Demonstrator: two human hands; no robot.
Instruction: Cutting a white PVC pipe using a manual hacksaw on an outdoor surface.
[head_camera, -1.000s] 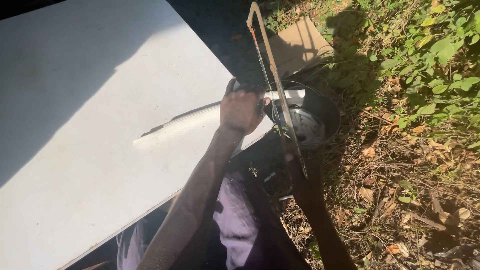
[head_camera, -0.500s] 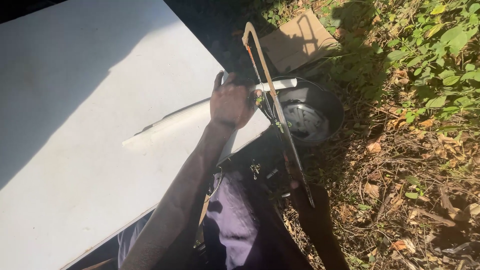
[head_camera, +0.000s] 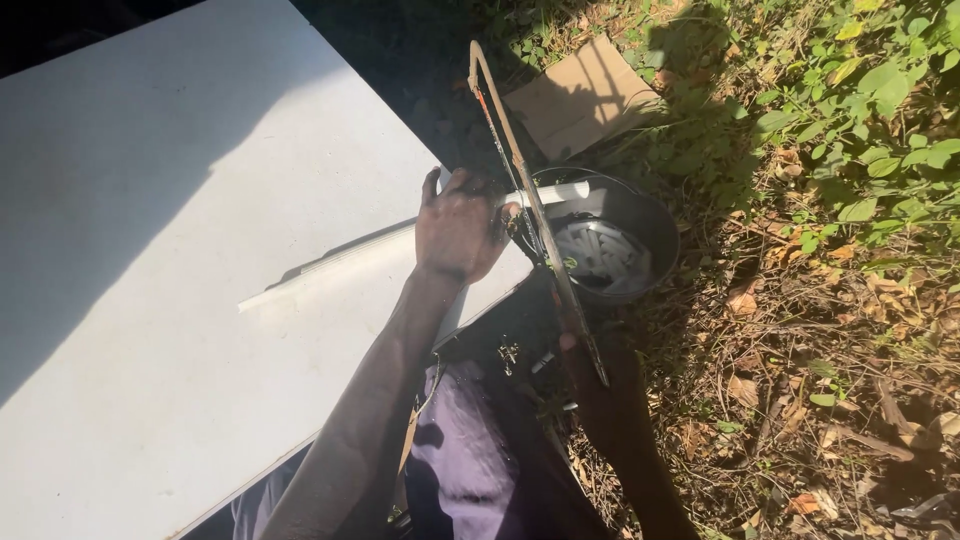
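Note:
My left hand (head_camera: 458, 232) presses down on a long white pipe (head_camera: 330, 268) that lies across the white table (head_camera: 160, 250), its end jutting past the table's right edge. My right hand (head_camera: 600, 385), deep in shadow, grips the handle of a hacksaw (head_camera: 527, 195). The saw's frame runs diagonally up and away from me, and its blade crosses the pipe just to the right of my left hand's fingers, at the table's edge.
A dark round bucket (head_camera: 655, 225) with something pale inside sits on the ground under the pipe's end. A flat piece of cardboard (head_camera: 585, 95) lies beyond it. Dry leaves and green plants (head_camera: 880, 100) cover the ground on the right.
The saw has slid along the cut, its frame reaching farther up and away. My left hand still holds the pipe down, and the view has shifted slightly.

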